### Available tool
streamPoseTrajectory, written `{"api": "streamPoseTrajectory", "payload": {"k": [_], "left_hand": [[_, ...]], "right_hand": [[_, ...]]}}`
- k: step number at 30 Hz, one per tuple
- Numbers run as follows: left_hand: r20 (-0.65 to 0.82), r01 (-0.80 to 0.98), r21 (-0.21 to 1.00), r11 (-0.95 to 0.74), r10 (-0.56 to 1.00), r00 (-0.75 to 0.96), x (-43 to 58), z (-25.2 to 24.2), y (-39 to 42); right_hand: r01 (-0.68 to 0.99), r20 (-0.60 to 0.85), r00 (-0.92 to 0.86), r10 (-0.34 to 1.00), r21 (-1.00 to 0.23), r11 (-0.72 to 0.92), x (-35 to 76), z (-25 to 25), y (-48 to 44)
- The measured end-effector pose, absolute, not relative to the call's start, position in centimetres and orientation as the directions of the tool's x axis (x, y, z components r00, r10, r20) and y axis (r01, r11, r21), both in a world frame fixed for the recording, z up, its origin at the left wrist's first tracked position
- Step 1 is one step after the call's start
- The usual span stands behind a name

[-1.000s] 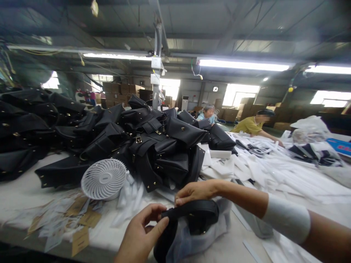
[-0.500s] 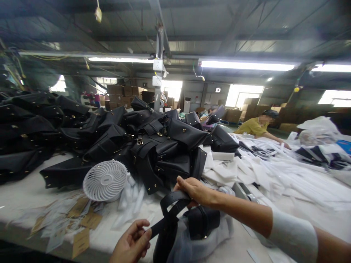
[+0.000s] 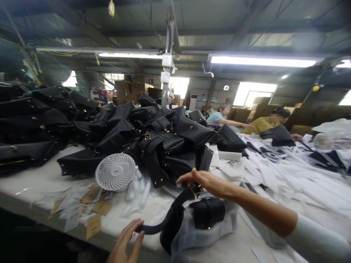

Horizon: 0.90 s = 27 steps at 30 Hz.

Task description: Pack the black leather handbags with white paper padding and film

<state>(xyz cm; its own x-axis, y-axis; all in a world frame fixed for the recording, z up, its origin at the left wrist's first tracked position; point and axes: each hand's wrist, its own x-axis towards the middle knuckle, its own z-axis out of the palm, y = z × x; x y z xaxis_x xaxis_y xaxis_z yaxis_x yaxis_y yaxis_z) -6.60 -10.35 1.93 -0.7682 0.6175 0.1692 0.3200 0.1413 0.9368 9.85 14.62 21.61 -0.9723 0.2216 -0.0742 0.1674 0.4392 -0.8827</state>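
A black bag (image 3: pixel 207 213) lies in front of me, partly wrapped in translucent white film (image 3: pixel 186 237). Its black strap (image 3: pixel 156 228) curves out toward both of my hands. At the strap's left end is my left hand (image 3: pixel 127 241), fingers and thumb spread apart, the tip between them. My right hand (image 3: pixel 210 182) is above the strap's other end, index finger and thumb stretched out. A gold-coloured metal buckle (image 3: pixel 195 190) shows just under that hand; its lower fingers are partly hidden.
A heap of black bags (image 3: pixel 167 142) covers the back of the table. A white fan (image 3: pixel 115 172) stands left, behind tags (image 3: pixel 94 224). White strips (image 3: pixel 296 179) spread right. Two people work across the table; one handles a black piece (image 3: pixel 279 136).
My left hand has loosened from its pinch and the strap now curves freely. My right fingers have straightened, and a buckle shows beneath. The view has shifted, and another person is more visible.
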Motion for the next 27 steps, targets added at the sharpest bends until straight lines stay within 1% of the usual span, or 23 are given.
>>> {"api": "streamPoseTrajectory", "payload": {"k": [2, 3, 4, 5, 6, 7, 9, 11, 13, 16, 18, 21, 23, 27], "left_hand": [[0.397, 0.562, 0.818, 0.127, 0.582, -0.709, -6.2, 3.7, -8.6], [0.503, 0.667, 0.737, 0.108, 0.572, -0.648, -5.9, 4.7, -7.7], [0.599, 0.769, 0.633, 0.089, 0.573, -0.559, -5.7, 5.8, -6.9], [0.663, 0.844, 0.53, 0.08, 0.581, -0.472, -5.4, 7.0, -6.1], [0.693, 0.886, 0.458, 0.075, 0.594, -0.409, -5.2, 8.3, -5.3], [0.707, 0.909, 0.413, 0.06, 0.608, -0.361, -5.0, 9.6, -4.6], [0.683, 0.918, 0.396, 0.033, 0.658, -0.318, -4.5, 12.1, -3.5], [0.601, 0.895, 0.445, -0.022, 0.749, -0.28, -4.1, 14.2, -2.7], [0.459, 0.807, 0.581, -0.102, 0.861, -0.221, -3.8, 15.6, -2.1], [0.254, 0.542, 0.826, -0.152, 0.96, -0.118, -3.6, 16.0, -1.4], [0.184, 0.378, 0.916, -0.137, 0.979, -0.09, -3.8, 15.5, -1.2], [0.129, 0.192, 0.976, -0.104, 0.984, -0.124, -4.0, 14.5, -1.4], [0.09, 0.09, 0.993, -0.078, 0.985, -0.144, -4.0, 14.0, -1.9], [0.057, -0.04, 0.997, -0.062, 0.992, -0.116, -3.7, 13.5, -2.8]], "right_hand": [[0.167, -0.071, -0.971, 0.227, -0.885, 0.436, 10.4, 22.2, 15.1], [0.17, -0.07, -0.97, 0.231, -0.88, 0.444, 10.7, 22.3, 15.4], [0.176, -0.073, -0.97, 0.232, -0.87, 0.461, 10.9, 22.3, 15.7], [0.185, -0.079, -0.97, 0.228, -0.852, 0.489, 11.2, 22.1, 16.0], [0.194, -0.089, -0.972, 0.219, -0.83, 0.524, 11.5, 21.7, 16.4], [0.201, -0.099, -0.972, 0.211, -0.812, 0.547, 11.8, 21.4, 16.6], [0.202, -0.104, -0.974, 0.203, -0.806, 0.557, 12.3, 20.6, 17.0], [0.178, -0.073, -0.976, 0.207, -0.815, 0.551, 12.5, 20.4, 17.0], [0.145, -0.02, -0.973, 0.232, -0.83, 0.538, 12.3, 20.7, 16.6], [0.113, 0.063, -0.95, 0.305, -0.843, 0.526, 11.5, 22.0, 15.7], [0.111, 0.102, -0.93, 0.354, -0.839, 0.533, 10.9, 22.7, 15.2], [0.1, 0.142, -0.91, 0.39, -0.837, 0.537, 10.4, 23.1, 14.8], [0.06, 0.207, -0.894, 0.398, -0.824, 0.564, 10.6, 23.2, 14.6], [0.014, 0.346, -0.853, 0.39, -0.733, 0.68, 12.4, 23.2, 13.8]]}}
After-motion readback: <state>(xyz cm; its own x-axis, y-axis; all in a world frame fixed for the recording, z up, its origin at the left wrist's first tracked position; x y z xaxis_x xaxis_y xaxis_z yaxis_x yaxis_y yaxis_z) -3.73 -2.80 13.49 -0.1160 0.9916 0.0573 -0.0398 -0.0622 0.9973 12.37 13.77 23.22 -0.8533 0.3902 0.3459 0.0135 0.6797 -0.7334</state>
